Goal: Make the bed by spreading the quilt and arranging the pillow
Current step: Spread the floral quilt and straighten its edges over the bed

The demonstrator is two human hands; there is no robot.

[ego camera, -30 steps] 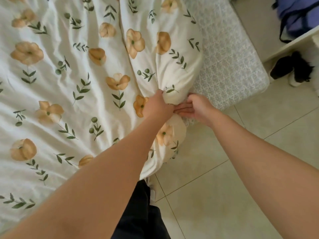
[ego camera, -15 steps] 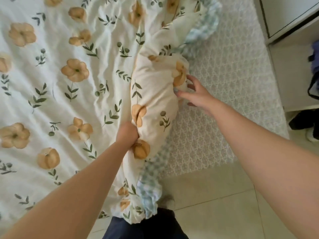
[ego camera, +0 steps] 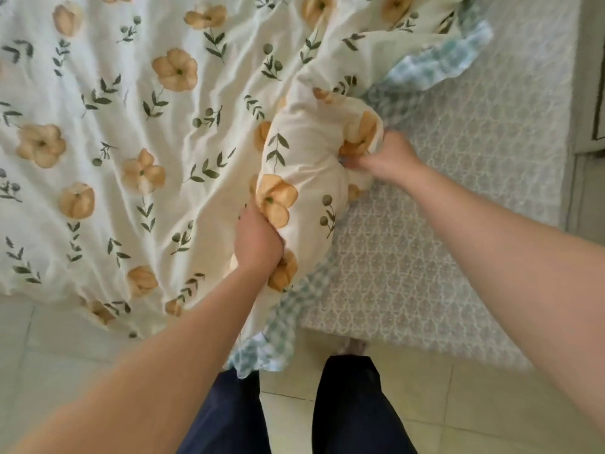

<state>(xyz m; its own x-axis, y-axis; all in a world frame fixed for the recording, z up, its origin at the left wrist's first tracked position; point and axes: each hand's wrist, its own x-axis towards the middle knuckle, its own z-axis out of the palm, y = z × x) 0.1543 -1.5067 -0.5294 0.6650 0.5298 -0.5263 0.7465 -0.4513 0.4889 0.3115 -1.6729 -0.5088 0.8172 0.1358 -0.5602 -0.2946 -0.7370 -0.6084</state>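
A cream quilt (ego camera: 137,126) printed with orange flowers and green leaves covers the left of the bed, and its right edge is bunched into a thick roll (ego camera: 307,162). A blue-and-white checked underside (ego camera: 435,63) shows along that edge. My left hand (ego camera: 258,244) is shut on the near end of the roll. Farther along it, by the mattress, my right hand (ego camera: 386,155) grips the fabric. No pillow is in view.
The bare mattress (ego camera: 458,208) with a grey-white patterned cover lies at right. Pale tiled floor (ego camera: 491,404) runs along the bed's near side, where my dark-trousered legs (ego camera: 347,407) stand. A cabinet edge (ego camera: 589,93) is at the far right.
My right hand has closed on the roll's right side. The camera has shifted back, so the floor and my legs show. My left hand keeps its grip on the roll's near end.
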